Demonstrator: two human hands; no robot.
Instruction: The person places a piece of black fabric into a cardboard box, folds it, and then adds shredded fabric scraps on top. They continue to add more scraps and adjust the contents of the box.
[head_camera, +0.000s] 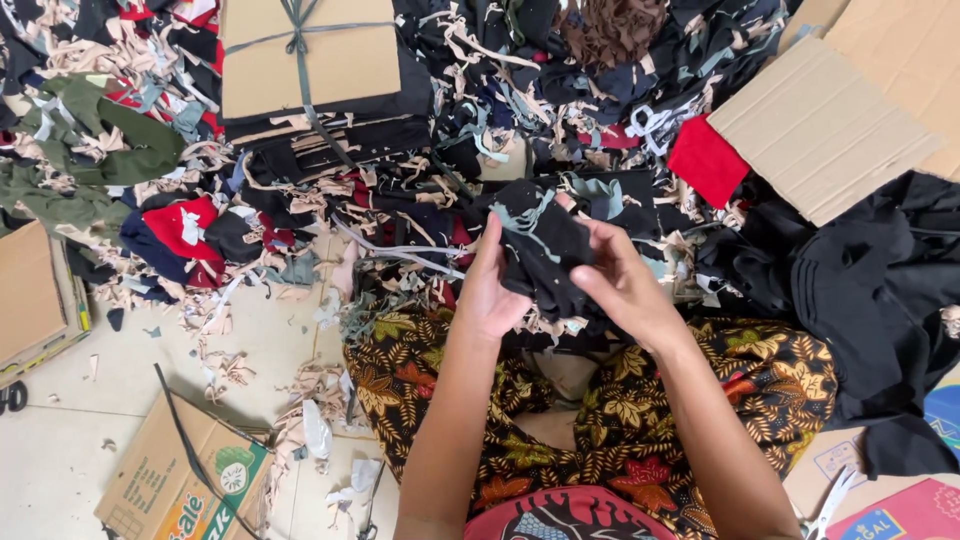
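Note:
Both my hands hold a bunch of black fabric pieces (545, 250) with a pale teal strip tangled on top, lifted just above my lap. My left hand (487, 290) grips the bunch from the left side. From the right, my right hand (622, 285) pinches its lower edge with the fingers curled in. Under my arms lies my lap in a brown and orange leaf-patterned cloth (770, 375). A large heap of mixed fabric scraps (400, 200), black, beige, red and green, spreads in front of me.
A tied stack of black fabric under a cardboard sheet (305, 60) sits at the back left. Cardboard sheets (820, 125) lie at the back right, a red cloth piece (708, 160) beside them. A black garment pile (880, 290) is at my right. A flattened carton (180, 480) and scissors (832, 500) rest on the floor.

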